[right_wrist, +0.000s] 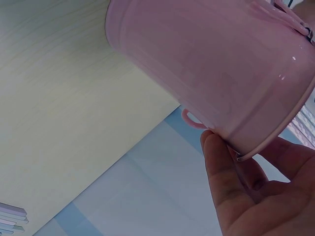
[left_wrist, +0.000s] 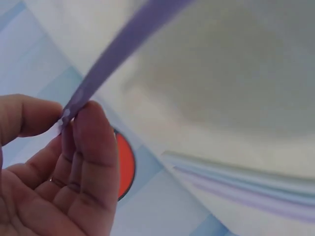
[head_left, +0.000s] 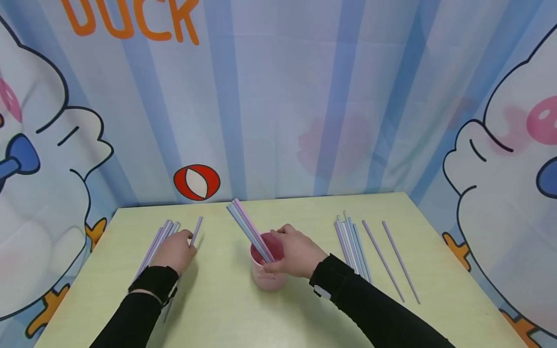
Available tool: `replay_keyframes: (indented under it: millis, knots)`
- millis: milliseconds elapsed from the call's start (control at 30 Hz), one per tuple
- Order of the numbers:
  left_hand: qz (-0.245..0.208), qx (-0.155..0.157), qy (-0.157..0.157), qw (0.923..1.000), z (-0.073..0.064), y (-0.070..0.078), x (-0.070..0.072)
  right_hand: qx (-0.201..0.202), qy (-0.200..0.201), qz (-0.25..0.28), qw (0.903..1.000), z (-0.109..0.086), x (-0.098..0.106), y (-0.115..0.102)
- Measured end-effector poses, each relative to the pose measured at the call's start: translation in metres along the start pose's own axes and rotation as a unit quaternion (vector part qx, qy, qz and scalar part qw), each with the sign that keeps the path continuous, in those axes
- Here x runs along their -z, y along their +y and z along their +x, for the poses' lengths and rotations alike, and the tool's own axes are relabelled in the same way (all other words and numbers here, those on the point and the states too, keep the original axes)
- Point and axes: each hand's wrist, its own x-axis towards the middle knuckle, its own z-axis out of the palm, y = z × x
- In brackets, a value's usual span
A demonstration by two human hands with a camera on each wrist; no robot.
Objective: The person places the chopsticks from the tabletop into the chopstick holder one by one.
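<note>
My left hand [head_left: 174, 252] pinches a purple straw [head_left: 197, 230] between thumb and fingertips. In the left wrist view that straw [left_wrist: 123, 46] slants up and away from the fingers. Left of this hand, and partly hidden by it, lies a bunch of straws [head_left: 162, 236] on the table. At the middle, a pink bucket [head_left: 268, 281] holds several blue, lilac and pink straws [head_left: 244, 221], leaning left out of its mouth. My right hand [head_left: 298, 252] grips the bucket's rim from the right. Up close, its fingers [right_wrist: 221, 172] press the outer wall near a small loop.
On the right of the pale yellow table [head_left: 304, 319] lies a bunch of pastel straws [head_left: 354, 249], partly behind the right sleeve. Two separate purple straws [head_left: 383, 260] lie farther right. A blue striped curtain [head_left: 278, 121] with printed cartoon figures hangs behind the table.
</note>
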Motion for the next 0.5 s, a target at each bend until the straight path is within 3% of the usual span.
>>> replay_keyframes:
  millis: [267, 500]
  knots:
    - [-0.088, 0.015, 0.051, 0.9947, -0.003, 0.020, 0.036, 0.004, -0.001, 0.001, 1.0000, -0.001, 0.001, -0.001]
    - [-0.185, 0.008, 0.116, 0.9759, -0.007, 0.041, 0.053, 0.002, 0.001, 0.003, 1.0000, -0.001, 0.001, -0.002]
